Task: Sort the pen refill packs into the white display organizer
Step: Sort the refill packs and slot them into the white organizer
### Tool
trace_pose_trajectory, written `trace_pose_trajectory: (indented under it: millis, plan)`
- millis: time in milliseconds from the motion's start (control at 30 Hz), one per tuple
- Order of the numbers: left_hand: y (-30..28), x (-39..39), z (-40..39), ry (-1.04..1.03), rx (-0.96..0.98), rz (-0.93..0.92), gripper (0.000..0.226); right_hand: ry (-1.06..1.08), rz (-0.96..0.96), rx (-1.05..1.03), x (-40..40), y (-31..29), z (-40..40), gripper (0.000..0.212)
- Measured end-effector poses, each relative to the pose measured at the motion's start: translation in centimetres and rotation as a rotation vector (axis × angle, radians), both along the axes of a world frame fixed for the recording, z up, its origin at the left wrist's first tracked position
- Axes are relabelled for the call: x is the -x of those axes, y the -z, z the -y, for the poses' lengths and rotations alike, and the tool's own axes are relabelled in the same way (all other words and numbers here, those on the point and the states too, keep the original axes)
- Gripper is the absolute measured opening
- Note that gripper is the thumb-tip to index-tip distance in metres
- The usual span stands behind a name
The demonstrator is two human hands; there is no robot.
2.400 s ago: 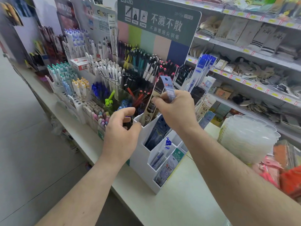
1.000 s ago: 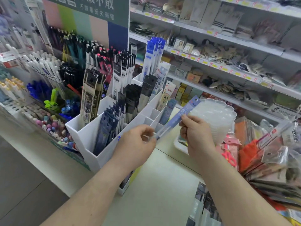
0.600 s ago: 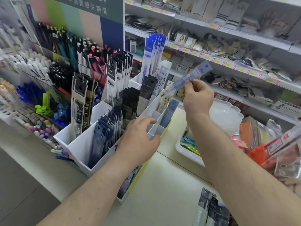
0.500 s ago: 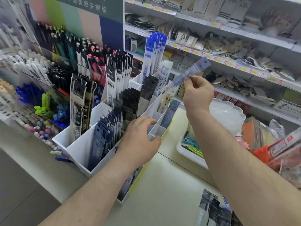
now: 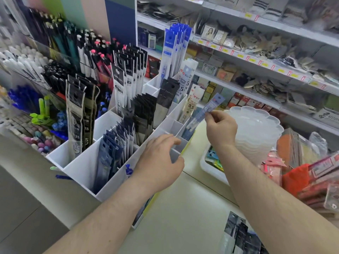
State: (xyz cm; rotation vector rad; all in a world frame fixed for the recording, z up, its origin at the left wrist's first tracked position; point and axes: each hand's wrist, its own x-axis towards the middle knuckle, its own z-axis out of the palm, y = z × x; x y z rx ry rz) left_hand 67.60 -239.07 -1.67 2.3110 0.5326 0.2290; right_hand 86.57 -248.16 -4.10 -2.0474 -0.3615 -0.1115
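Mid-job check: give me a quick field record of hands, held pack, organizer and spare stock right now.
right hand: pinches pale blue refill pack
pack pose: tilted, lower end over a narrow slot on the organizer's right side
left hand: rests on the white organizer at its right front edge, holding nothing
organizer contents: black, white and blue packs standing upright
spare stock: dark packs lying on the counter, bottom right

Single head-worn view: close above the table (image 5: 183, 208), facing forward and down onto organizer (image 5: 82, 167) and shelves (image 5: 256, 65).
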Motion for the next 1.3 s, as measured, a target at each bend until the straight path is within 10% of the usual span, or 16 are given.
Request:
trace_pose_trajectory:
  millis: [500,1300]
  plan:
    - [0.8,0.8,0.7,0.061,-0.035,-0.067,0.039,-0.102,-0.270,0.535,-1.9,5.6,-1.7,0.028]
    - [7.9,-0.6,12.8,0.334,0.159,-0.316,0.049,0.200,-0.559,0.031,11.9,2.5,20.7,0.017]
